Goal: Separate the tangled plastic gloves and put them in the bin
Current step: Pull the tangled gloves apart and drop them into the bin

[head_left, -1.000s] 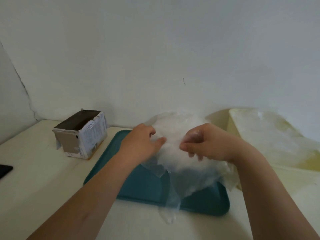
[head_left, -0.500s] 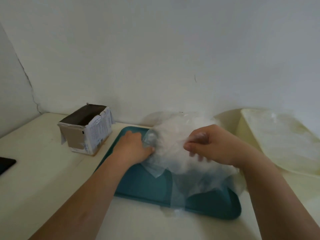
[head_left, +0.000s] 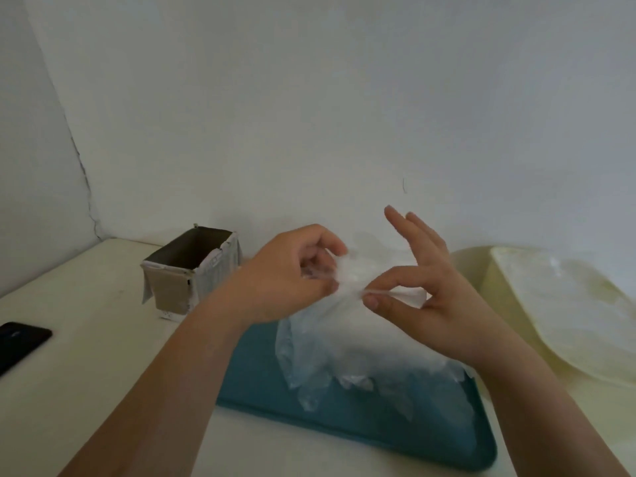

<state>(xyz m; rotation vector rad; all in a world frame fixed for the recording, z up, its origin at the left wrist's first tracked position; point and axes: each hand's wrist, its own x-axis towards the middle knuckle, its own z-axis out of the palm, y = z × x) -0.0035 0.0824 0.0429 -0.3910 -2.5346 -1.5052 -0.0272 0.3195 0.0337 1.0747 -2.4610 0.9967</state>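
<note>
over the near teal tray (head_left: 261, 383) hangs the clump of tangled plastic gloves (head_left: 330, 352): thin, limp film, likely slippery and clingy. the left hand (head_left: 285, 277) grips its top; the right hand (head_left: 430, 297) pinches a loose edge, probably the best hold. the cream bin (head_left: 487, 280) waits far right.

The gloves (head_left: 344, 342) are thin, milky-clear plastic film, crinkled and faintly shiny where the folds catch light, and the teal tray (head_left: 247, 383) looks like smooth, hard plastic with a dull satin finish. The open box (head_left: 175, 294) is matt brown cardboard inside, with a white printed paper skin outside that is ragged along its edges, while the phone (head_left: 20, 342) is glossy black. The table (head_left: 86, 390) is a smooth, matt cream surface, the wall (head_left: 309, 98) is matt white paint with a thin crack, and the bin (head_left: 476, 273) is smooth, pale yellowish plastic.
</note>
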